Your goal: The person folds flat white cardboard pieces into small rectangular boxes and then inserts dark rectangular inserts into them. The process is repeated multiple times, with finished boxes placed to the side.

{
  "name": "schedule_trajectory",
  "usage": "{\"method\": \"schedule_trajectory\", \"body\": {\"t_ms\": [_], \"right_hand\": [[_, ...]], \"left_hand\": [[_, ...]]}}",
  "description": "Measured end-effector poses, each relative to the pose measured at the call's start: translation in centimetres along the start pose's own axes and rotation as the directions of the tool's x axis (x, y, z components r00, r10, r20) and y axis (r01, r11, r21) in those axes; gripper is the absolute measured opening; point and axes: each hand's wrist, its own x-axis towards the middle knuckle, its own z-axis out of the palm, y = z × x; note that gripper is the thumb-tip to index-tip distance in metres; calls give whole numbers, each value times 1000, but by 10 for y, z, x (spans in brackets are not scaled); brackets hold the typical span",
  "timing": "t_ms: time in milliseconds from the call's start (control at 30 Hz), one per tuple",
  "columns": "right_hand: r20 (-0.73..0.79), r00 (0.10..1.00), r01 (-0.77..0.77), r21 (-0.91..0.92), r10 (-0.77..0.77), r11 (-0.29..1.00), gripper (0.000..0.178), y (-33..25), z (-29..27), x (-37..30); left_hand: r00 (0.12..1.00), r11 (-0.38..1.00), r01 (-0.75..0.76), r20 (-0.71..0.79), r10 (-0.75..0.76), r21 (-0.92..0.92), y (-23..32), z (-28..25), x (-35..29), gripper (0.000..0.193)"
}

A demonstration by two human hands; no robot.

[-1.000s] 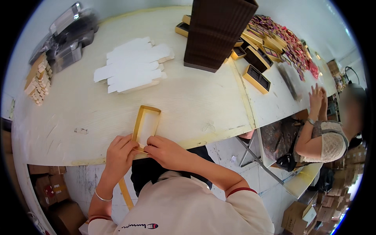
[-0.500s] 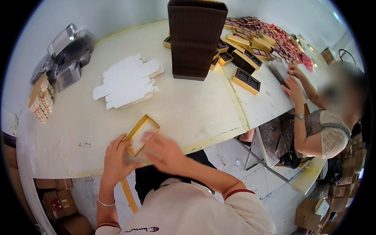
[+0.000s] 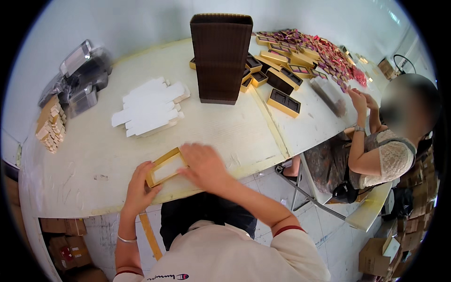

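A shallow gold rectangular box (image 3: 163, 160) with a pale inside stands near the table's front edge, its open side up. My left hand (image 3: 138, 191) grips its left end, with the thumb on the near side and the fingers on the far side. At the right end, my right hand (image 3: 205, 165) is closed around the box, fingers over the far corner and thumb at the near one. Slight blur softens this hand. Behind the box lies a pile of flat white carton blanks (image 3: 150, 108).
A tall dark brown stack (image 3: 221, 61) rises at the table's back. Gold boxes with dark inserts (image 3: 284, 102) and many small reddish packets (image 3: 324, 54) spread right. Clear plastic cases (image 3: 84, 96) and a cream bundle (image 3: 51, 124) lie left. A co-worker (image 3: 376, 155) sits right.
My right hand has moved from over the box's opening to its right end. The box has tilted flatter toward the table. The co-worker's hands have drawn away from a clear sleeve.
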Motion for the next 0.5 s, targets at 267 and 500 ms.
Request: {"method": "schedule_trajectory", "body": {"t_ms": [267,500], "right_hand": [[-188,874,195,-709,-448,678,25,71,-175,184],[210,973,162,-335,-94,928,17,107,-220,223]], "left_hand": [[930,949,237,-233,-284,-209,-14,18,-16,66],[948,921,225,-147,-283,-318,-6,15,-4,63]]}}
